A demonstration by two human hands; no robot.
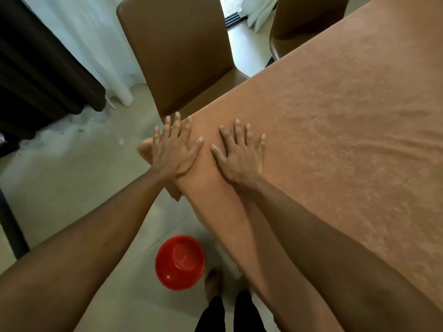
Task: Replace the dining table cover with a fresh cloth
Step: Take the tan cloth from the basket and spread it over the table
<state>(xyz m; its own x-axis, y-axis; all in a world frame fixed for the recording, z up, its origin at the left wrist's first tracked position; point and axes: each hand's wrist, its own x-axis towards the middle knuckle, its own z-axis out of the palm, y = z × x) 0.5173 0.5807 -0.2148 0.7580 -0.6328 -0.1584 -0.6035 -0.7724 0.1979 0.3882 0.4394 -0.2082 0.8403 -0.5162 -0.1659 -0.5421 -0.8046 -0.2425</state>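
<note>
Cloth [335, 130] covers table lengthwise; left hand [175, 152], right hand [239, 156] flat, fingers spread.

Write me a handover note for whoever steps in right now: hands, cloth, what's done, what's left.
Left hand: open, flat, pressing the cloth at the table's near corner, fingers past the edge.
Right hand: open, flat on the cloth, just inside that corner.
Cloth: tan, spread over the tabletop, draping over the near edge; some wrinkles to the right.
Red bowl on the floor by the foot; two chairs on the far side.
Done: cloth is on.
Left: probably smooth the wrinkles, even the overhang.
</note>
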